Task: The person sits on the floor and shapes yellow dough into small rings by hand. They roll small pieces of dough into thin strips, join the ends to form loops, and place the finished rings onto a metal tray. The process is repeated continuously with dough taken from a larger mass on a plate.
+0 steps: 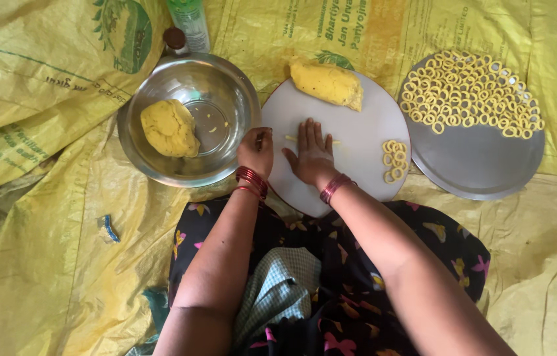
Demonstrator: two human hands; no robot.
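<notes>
Ground cover: yellow woven sacking [48, 277], spread across the whole floor.

Steel plate [476, 165], far right: its upper half is covered with dough rings [469, 92].

Round white board [364, 125], centre: a lump of yellow dough [326, 82] is set at its top edge, and a small cluster of rings [394, 161] at its right edge.

Steel bowl [226, 86], left of the board: a second dough ball [170, 127] is held inside.

Right hand [311, 155]: laid flat on the board, fingers extended and together, nothing gripped. A thin dough strand [290, 138] is pressed beneath the fingers, its ends seen either side.

Left hand [257, 150]: curled loosely at the board's left edge; whether anything is held cannot be told.
</notes>
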